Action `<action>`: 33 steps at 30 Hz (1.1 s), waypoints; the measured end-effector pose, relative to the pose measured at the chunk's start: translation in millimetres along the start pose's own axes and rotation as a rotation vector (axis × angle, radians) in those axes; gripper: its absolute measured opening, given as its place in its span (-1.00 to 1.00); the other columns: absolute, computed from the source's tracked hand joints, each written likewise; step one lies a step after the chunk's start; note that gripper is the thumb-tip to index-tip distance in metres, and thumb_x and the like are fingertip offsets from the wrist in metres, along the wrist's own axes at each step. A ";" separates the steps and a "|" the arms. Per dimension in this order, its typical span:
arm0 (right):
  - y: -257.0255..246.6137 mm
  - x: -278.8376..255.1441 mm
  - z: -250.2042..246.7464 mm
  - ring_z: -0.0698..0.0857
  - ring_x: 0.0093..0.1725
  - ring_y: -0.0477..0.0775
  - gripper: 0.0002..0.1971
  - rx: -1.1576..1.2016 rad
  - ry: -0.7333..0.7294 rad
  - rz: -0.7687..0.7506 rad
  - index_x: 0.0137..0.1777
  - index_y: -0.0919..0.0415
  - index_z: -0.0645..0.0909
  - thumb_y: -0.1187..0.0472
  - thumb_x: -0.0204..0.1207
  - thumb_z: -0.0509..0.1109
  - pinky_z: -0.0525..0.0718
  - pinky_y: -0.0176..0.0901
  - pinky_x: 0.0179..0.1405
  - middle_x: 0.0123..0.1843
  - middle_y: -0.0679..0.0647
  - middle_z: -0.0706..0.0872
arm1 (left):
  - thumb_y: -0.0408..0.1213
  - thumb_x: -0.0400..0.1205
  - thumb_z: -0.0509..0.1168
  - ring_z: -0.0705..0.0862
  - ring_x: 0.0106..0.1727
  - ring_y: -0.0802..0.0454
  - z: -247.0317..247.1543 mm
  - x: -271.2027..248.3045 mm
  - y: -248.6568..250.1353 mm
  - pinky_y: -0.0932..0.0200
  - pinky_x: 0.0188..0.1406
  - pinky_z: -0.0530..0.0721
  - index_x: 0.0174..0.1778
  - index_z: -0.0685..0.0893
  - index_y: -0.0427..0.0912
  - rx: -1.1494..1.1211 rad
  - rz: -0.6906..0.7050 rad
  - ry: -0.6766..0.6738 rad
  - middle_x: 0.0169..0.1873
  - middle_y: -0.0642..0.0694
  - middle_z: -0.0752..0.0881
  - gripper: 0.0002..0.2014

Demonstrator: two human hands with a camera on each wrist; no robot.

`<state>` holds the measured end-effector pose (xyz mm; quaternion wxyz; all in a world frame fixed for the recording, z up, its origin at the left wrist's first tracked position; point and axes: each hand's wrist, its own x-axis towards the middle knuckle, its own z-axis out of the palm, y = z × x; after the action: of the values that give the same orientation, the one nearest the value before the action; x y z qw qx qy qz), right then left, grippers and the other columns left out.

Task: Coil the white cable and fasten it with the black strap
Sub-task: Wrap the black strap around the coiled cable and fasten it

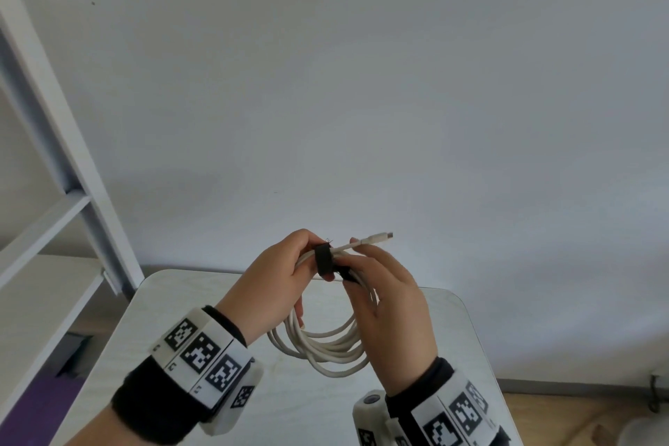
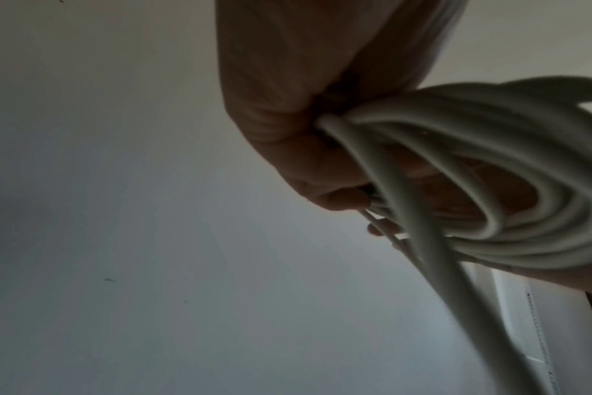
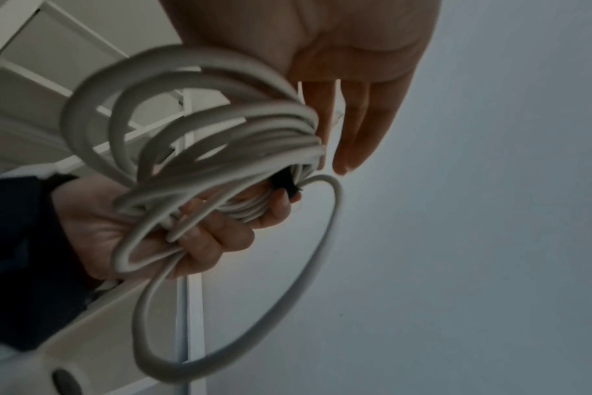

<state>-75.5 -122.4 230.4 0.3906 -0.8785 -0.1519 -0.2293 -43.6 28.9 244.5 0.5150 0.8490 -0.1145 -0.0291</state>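
The white cable [image 1: 327, 349] hangs in several loops above the table. My left hand [image 1: 278, 275] grips the top of the coil, where the black strap [image 1: 323, 259] wraps round the bundle. My right hand [image 1: 387, 300] pinches the strap's loose end just right of the wrap, with its other fingers straight. The cable's plug [image 1: 380, 237] sticks out to the right above both hands. In the right wrist view, the left hand [image 3: 186, 235] curls round the cable [image 3: 220, 139] and a bit of the strap [image 3: 283, 183] shows. In the left wrist view, the loops [image 2: 474, 160] leave my left hand [image 2: 288, 133].
A white table [image 1: 217, 304] with rounded corners lies under the hands, close to a plain grey wall. A white ladder-like frame [image 1: 72, 163] stands at the left. Wooden floor shows at the lower right.
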 end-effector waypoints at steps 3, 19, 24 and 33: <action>0.8 0.6 -1.3 0.54 -0.05 0.02 -0.73 -0.196 0.127 -0.063 0.10 -0.14 0.65 0.22 0.49 0.33 0.45 -0.46 -0.08 0.06 -0.02 0.61 | -0.22 0.71 0.11 0.59 -0.65 0.08 1.1 0.7 -0.8 0.24 -0.62 0.63 0.03 0.54 0.00 0.001 0.001 0.006 -0.23 0.05 0.78 -0.89; -0.9 2.7 -8.6 0.59 -0.02 -0.14 -0.95 0.013 -0.010 -0.099 -0.18 0.03 0.65 0.17 0.37 0.40 0.51 -0.41 0.01 -0.13 -0.13 0.77 | -0.30 0.71 0.08 0.54 -0.71 0.08 1.9 -3.3 -1.1 0.21 -0.65 0.60 0.03 0.49 0.00 -0.023 0.005 0.063 -0.55 0.03 0.65 -0.87; 0.4 2.9 -9.3 0.57 -0.05 -0.16 -0.93 -0.002 -0.046 -0.106 -0.18 0.03 0.67 0.19 0.35 0.41 0.52 -0.39 -0.03 -0.18 -0.13 0.79 | -0.29 0.71 0.08 0.53 -0.72 0.08 1.3 -4.7 -0.2 0.21 -0.66 0.60 -0.01 0.47 -0.01 -0.028 -0.006 0.061 -0.56 -0.07 0.58 -0.89; -2.2 29.1 -23.4 0.66 -0.11 -0.12 -0.91 0.086 -0.125 0.049 -0.18 0.15 0.69 0.24 0.44 0.34 0.58 -0.37 -0.09 -0.15 -0.04 0.74 | -0.28 0.70 0.11 0.53 -0.69 0.04 1.3 -12.4 4.0 0.17 -0.66 0.63 -0.07 0.49 0.05 -0.055 0.015 -0.065 -0.19 0.18 0.80 -0.87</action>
<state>-58.5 -136.0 260.7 0.4233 -0.8769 -0.1641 -0.1577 -56.4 28.8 246.5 0.5343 0.8324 -0.1364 -0.0558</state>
